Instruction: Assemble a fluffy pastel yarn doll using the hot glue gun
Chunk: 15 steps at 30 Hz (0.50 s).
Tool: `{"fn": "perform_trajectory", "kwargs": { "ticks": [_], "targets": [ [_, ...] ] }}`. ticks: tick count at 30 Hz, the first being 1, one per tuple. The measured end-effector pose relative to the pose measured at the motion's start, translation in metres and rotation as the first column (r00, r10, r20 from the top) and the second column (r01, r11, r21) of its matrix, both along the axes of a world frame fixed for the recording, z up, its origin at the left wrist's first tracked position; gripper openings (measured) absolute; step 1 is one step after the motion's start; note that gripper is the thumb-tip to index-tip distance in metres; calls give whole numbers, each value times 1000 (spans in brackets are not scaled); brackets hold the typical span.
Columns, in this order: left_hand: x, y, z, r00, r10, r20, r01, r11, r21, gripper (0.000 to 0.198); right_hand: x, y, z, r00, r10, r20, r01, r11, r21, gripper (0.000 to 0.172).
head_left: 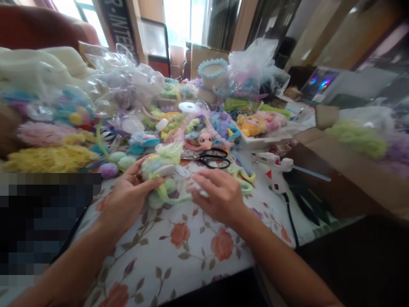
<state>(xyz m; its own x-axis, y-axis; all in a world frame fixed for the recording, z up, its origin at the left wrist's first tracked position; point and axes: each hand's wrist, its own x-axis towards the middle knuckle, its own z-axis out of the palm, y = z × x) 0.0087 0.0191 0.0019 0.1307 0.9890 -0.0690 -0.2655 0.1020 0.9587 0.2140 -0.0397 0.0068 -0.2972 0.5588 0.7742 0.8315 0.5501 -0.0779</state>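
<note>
My left hand (129,187) holds a soft pastel yarn piece (155,164), with a pale yellow-green tuft on top and a whitish oval on its near side. Pale green pom-poms (156,200) and a green knitted strand (182,198) hang beneath it. To the right, my right hand (220,192) is curled above the strand, its fingertips slightly blurred around something small and whitish that I cannot make out. Just beyond the hands lie black-handled scissors (214,159). A doll's head (205,139) with pink braids rests behind them.
A white glue gun (276,170) with a clear stick and black cord lies right, beside a cardboard box (348,170). Yellow yarn (47,158) and a purple pom-pom (108,170) are left. A white tray (265,140) holds dolls. Plastic bags (252,64) stand behind on the floral tablecloth (191,264).
</note>
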Motion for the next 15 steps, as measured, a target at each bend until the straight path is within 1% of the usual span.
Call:
{"fn": "perform_trajectory", "kwargs": {
  "ticks": [1, 2, 3, 5, 6, 8, 9, 10, 12, 13, 14, 15],
  "targets": [
    [-2, 3, -2, 1000, -19, -13, 19, 1000, -12, 57, 12, -5, 1, 992, -99, -83, 99, 995, -2, 15],
    [-3, 5, -5, 1000, -19, -15, 19, 1000, -19, 60, 25, -12, 0, 965, -209, -161, 208, 978, -23, 14],
    [-4, 6, -7, 1000, -28, -15, 27, 999, -32, 64, 41, -20, -3, 921, -324, -217, 319, 946, -59, 14],
    [-4, 7, -10, 999, -34, -11, 34, 998, -44, 68, 74, -39, -12, 790, -538, -293, 517, 842, -152, 15],
    [-4, 7, -10, 999, -39, -12, 38, 998, -46, 70, 91, -48, -18, 706, -631, -322, 612, 772, -171, 16],
    [-2, 4, -8, 999, -44, -28, 42, 998, -50, 73, 120, -62, -28, 568, -751, -336, 749, 641, -167, 18],
    [-2, 2, -6, 998, -48, -43, 46, 997, -55, 75, 133, -66, -31, 527, -780, -338, 775, 604, -184, 22],
    [-1, 0, -4, 997, -55, -61, 51, 997, -62, 78, 143, -66, -33, 493, -796, -352, 780, 583, -228, 29],
    [0, -3, -2, 993, -77, -88, 71, 995, -69, 81, 159, -61, -32, 453, -821, -348, 714, 568, -409, 40],
    [1, -4, -1, 992, -83, -94, 77, 995, -68, 81, 166, -55, -30, 461, -834, -303, 663, 551, -507, 41],
    [1, -4, 0, 992, -86, -94, 80, 995, -63, 81, 171, -48, -28, 487, -844, -225, 627, 517, -582, 37],
    [1, -4, -1, 993, -82, -87, 77, 995, -56, 81, 175, -42, -24, 507, -849, -147, 622, 479, -620, 32]
  ]
}}
